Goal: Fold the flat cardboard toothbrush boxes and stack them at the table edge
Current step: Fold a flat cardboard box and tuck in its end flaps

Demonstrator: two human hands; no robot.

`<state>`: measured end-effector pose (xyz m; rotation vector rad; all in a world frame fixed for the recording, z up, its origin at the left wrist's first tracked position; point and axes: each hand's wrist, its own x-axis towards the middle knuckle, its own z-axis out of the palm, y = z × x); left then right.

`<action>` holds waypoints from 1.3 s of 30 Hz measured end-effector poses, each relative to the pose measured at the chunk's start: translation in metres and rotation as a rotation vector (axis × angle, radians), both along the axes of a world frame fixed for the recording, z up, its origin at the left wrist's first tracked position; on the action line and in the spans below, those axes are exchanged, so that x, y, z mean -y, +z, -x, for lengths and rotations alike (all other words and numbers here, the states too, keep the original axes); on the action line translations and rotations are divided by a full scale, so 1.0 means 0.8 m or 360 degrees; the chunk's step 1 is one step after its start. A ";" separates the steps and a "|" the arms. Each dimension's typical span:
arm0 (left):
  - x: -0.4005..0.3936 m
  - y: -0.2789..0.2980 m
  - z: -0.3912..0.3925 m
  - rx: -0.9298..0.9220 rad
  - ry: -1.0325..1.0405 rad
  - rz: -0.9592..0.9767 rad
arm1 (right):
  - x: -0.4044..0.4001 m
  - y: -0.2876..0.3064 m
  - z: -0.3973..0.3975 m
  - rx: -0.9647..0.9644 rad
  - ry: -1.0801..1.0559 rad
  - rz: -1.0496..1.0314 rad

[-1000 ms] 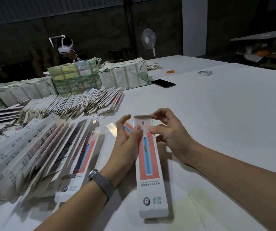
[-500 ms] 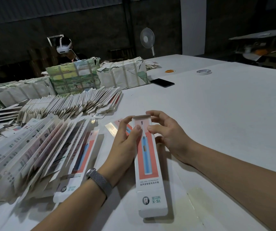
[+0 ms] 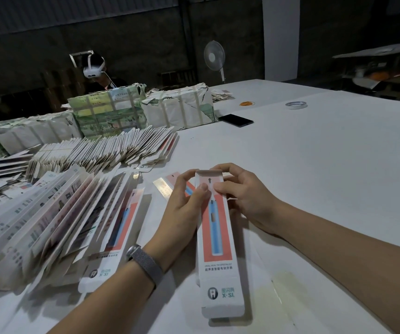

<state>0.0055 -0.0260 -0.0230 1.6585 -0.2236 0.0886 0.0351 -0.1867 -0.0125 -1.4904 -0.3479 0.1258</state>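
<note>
Both hands, left hand (image 3: 184,203) and right hand (image 3: 244,201), pinch erected toothbrush box (image 3: 215,237), closing far flap; big flat-box pile (image 3: 49,213) unfolded.

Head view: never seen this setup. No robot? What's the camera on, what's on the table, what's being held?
No robot here. A camera worn on a person's head looks down at their own bare hands. The left hand, with a wristband, and the right hand both grip the far end of a folded box with thumb and fingers. On the white table, fanned piles of flat boxes lie to the left, wrapped bundles behind them, then a phone and a tape roll. Another person sits across.
</note>
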 end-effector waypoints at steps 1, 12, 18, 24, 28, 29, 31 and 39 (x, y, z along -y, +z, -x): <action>0.000 0.000 0.000 0.0003 -0.0009 0.0000 | 0.002 0.001 0.001 -0.0019 0.0003 -0.0040; 0.002 0.001 0.001 -0.0012 -0.0135 -0.0106 | 0.001 0.007 0.000 -0.0146 -0.0088 -0.0296; 0.003 0.002 0.004 -0.0044 -0.0154 -0.0205 | 0.003 0.010 -0.003 -0.0207 -0.0166 -0.0227; 0.004 0.003 0.004 -0.0070 -0.0154 -0.0254 | 0.002 0.009 -0.004 -0.0190 -0.0177 -0.0172; 0.003 0.005 0.004 -0.0067 -0.0163 -0.0274 | 0.002 0.009 -0.006 -0.0209 -0.0193 -0.0168; 0.003 0.005 0.004 -0.0067 -0.0171 -0.0280 | 0.002 0.010 -0.007 -0.0220 -0.0189 -0.0169; 0.003 0.005 0.003 -0.0073 -0.0184 -0.0291 | 0.004 0.012 -0.008 -0.0227 -0.0182 -0.0166; 0.002 0.003 0.002 -0.0071 -0.0190 -0.0316 | 0.001 0.007 -0.004 -0.0145 -0.0234 -0.0115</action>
